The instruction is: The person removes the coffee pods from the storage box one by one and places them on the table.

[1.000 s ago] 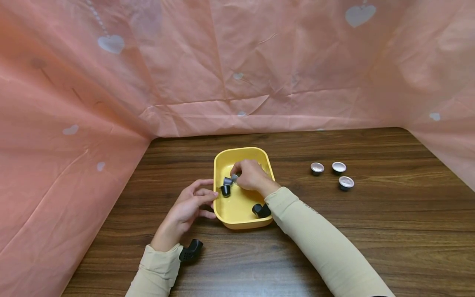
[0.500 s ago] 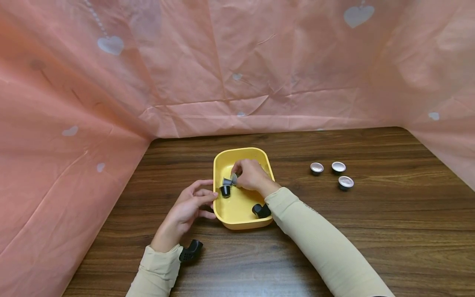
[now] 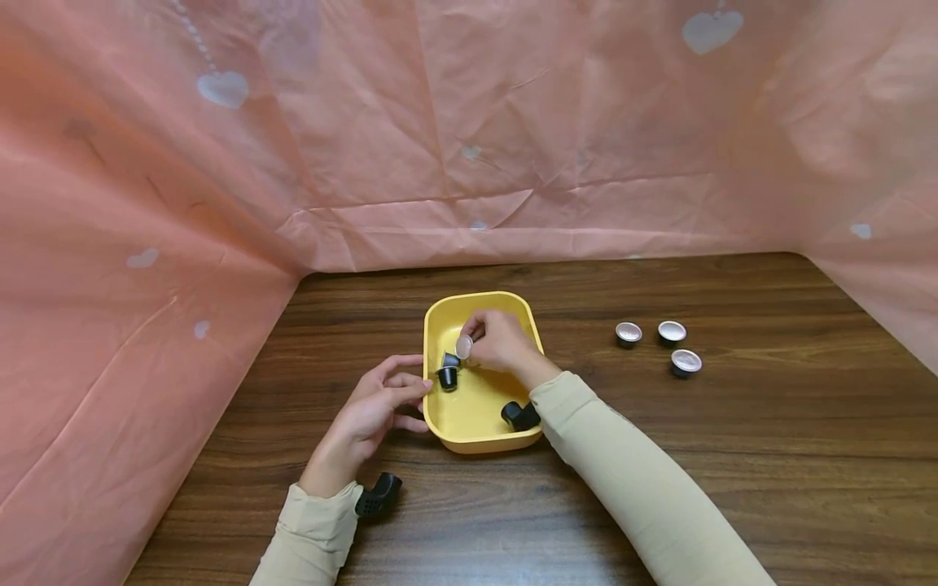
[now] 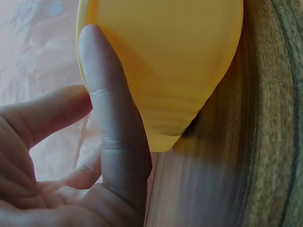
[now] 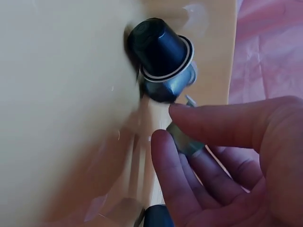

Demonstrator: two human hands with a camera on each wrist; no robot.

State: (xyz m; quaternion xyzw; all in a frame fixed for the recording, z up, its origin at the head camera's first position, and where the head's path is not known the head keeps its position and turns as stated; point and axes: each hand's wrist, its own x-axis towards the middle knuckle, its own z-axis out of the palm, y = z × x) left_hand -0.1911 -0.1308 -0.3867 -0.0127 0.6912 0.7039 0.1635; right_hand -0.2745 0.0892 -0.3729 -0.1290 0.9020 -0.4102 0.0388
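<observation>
My right hand [image 3: 500,340] is inside the yellow tub [image 3: 484,446] and pinches a coffee capsule [image 3: 464,347] between thumb and fingers, its pale lid facing left. The right wrist view shows that capsule's greenish-grey body [image 5: 187,142] at the fingertips. Beside it in the tub lie a black capsule [image 3: 448,379] and a dark grey capsule [image 3: 450,360], close together by the left wall. My left hand [image 3: 377,403] touches the tub's left side with nearly straight fingers. In the left wrist view its thumb [image 4: 106,94] lies along the outer wall, tip at the rim.
Three capsules [image 3: 628,333] with silvery lids up stand on the wooden table [image 3: 769,423] right of the tub. Another dark capsule [image 5: 158,216] shows low in the right wrist view. A pink curtain [image 3: 469,203] borders the table at the back and sides.
My right hand has lifted the pinched capsule slightly, and its lid has turned more toward the head camera. The left hand and the tub hold their places.
</observation>
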